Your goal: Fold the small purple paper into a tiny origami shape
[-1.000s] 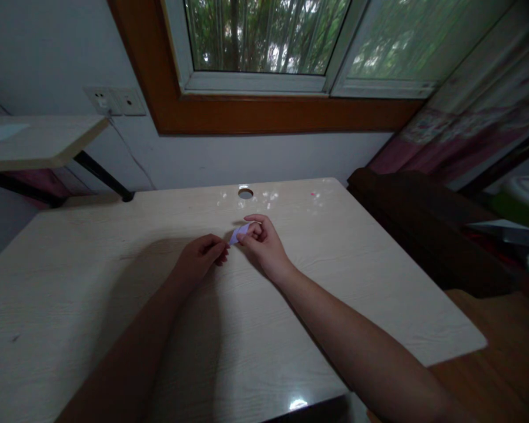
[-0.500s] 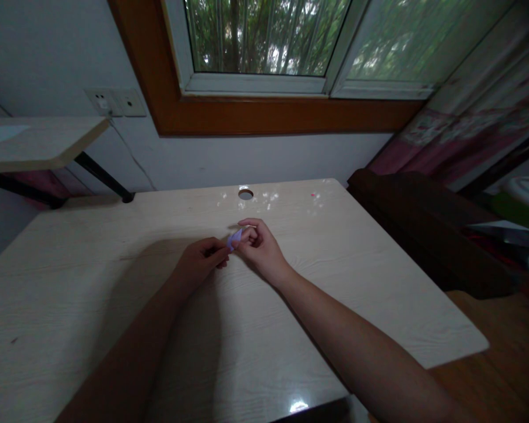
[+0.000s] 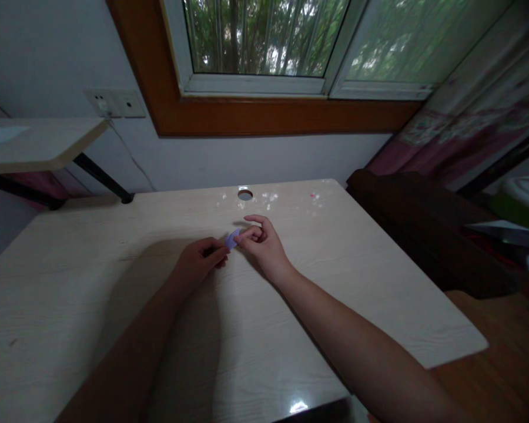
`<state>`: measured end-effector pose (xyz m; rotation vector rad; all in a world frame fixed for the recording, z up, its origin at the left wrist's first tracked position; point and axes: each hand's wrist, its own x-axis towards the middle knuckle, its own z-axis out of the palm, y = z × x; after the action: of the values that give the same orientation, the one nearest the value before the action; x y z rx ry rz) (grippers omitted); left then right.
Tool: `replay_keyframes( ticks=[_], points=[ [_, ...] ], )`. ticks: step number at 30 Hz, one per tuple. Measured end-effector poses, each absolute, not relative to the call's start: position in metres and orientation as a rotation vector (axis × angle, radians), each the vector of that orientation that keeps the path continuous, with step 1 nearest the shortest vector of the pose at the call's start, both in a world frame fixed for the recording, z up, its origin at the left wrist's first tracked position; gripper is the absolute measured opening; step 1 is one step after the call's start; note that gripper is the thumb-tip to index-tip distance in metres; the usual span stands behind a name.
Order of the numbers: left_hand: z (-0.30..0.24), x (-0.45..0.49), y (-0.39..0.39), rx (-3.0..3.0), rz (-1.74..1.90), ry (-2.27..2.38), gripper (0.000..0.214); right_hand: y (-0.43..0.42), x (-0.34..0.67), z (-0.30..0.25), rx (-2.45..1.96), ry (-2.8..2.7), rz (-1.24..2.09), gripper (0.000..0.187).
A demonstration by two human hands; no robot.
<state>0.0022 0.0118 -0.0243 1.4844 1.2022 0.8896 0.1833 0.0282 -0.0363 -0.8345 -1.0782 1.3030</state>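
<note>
The small light-purple folded piece, apparently paper point(image 3: 232, 238), is located between the two hands, over the pale wood-grain table point(image 3: 357, 282); whether it touches the surface cannot be determined. The left hand point(image 3: 203, 257) pinches its left end, thumb against finger. The right hand point(image 3: 267, 247) pinches the opposite end, forefinger extended clear. Compared with half a second ago, that forefinger is raised farther from the piece, suggesting a grip adjustment mid-handling.

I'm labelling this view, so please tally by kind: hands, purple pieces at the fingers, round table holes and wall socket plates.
Left hand and right hand: 2
Purple piece: 1
Round hole: 1
Left socket plate and right socket plate: 2
Total: 6
</note>
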Motion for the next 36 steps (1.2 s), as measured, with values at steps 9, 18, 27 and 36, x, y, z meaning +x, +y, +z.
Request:
replay_keyframes(
  ticks=[9, 18, 27, 36],
  points=[
    [-0.021, 0.003, 0.011, 1.417, 0.93, 1.233, 0.023, 0.026, 0.183, -0.035, -0.786, -1.06, 1.314, 0.034],
    [-0.026, 0.002, 0.012, 1.506, 0.887, 1.224, 0.022, 0.026, 0.183, -0.043, -0.829, -1.241, 1.342, 0.048],
    [-0.025, 0.001, 0.011, 1.562, 0.867, 1.191, 0.021, 0.027, 0.186, -0.046, -0.802, -1.27, 1.309, 0.038],
    [-0.024, 0.001, 0.011, 1.549, 0.863, 1.192, 0.021, 0.026, 0.184, -0.04, -0.768, -1.185, 1.353, 0.033]
  ],
)
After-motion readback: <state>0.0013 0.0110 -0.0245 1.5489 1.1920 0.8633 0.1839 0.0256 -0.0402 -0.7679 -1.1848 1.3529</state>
